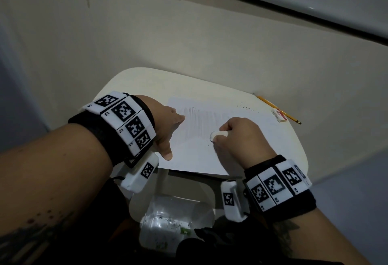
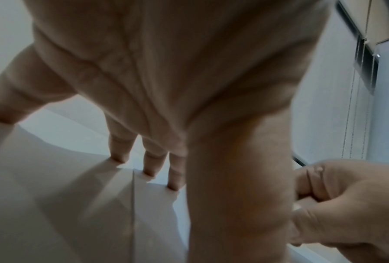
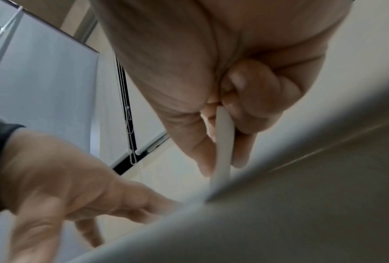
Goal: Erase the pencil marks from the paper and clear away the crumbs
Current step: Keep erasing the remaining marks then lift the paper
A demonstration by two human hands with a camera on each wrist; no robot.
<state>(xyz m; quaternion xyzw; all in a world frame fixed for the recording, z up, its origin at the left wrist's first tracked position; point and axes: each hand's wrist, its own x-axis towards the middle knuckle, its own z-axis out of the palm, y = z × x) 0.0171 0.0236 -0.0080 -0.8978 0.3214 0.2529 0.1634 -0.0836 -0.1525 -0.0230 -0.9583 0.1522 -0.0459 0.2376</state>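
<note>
A white sheet of paper (image 1: pixel 195 155) lies on a small cream table (image 1: pixel 289 145). Faint grey pencil shading (image 1: pixel 199 122) covers the sheet's upper middle. My right hand (image 1: pixel 241 136) pinches a white eraser (image 1: pixel 218 135) and holds its end down on the paper below the shading. The right wrist view shows the eraser (image 3: pixel 223 142) between thumb and fingers. My left hand (image 1: pixel 168 130) lies spread on the sheet's left edge, its straight fingers (image 2: pixel 119 158) pressing the paper (image 2: pixel 153 204) flat. Dark crumbs (image 1: pixel 244 107) are scattered near the paper's far right corner.
A second eraser in a red and white sleeve (image 1: pixel 278 115) and a yellow pencil (image 1: pixel 279 110) lie at the table's far right edge by the wall. Below the table's near edge stands a clear plastic container (image 1: pixel 168 229) with bits inside.
</note>
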